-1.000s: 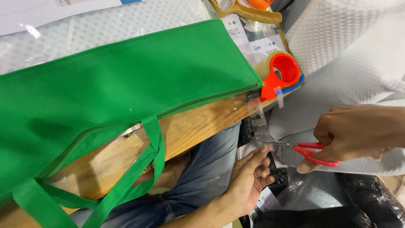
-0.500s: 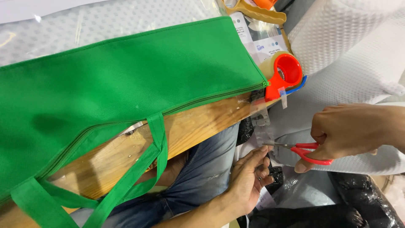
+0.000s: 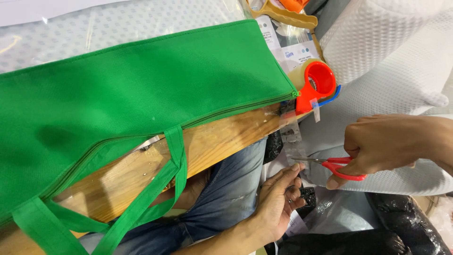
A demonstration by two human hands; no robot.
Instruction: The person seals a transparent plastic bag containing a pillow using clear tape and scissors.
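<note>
A strip of clear sticky tape (image 3: 290, 134) hangs from the wooden table edge (image 3: 226, 141) (beside the orange tape dispenser (image 3: 317, 85)). The left hand (image 3: 278, 200) pinches its lower end between fingertips. The right hand (image 3: 394, 141) grips red-handled scissors (image 3: 330, 164), blades at the tape just above those fingertips.

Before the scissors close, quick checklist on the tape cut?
1. Tape strip hangs from the table edge: ok.
2. Left hand pinches the strip's lower end: ok.
3. Scissors in the right hand, blades at the strip: ok.
4. Left fingers clear of the blades: not ok, they sit just under the tips.
5. Strip pulled taut: cannot tell.
6. Tape dispenser resting on the table beside the green bag: ok.
</note>
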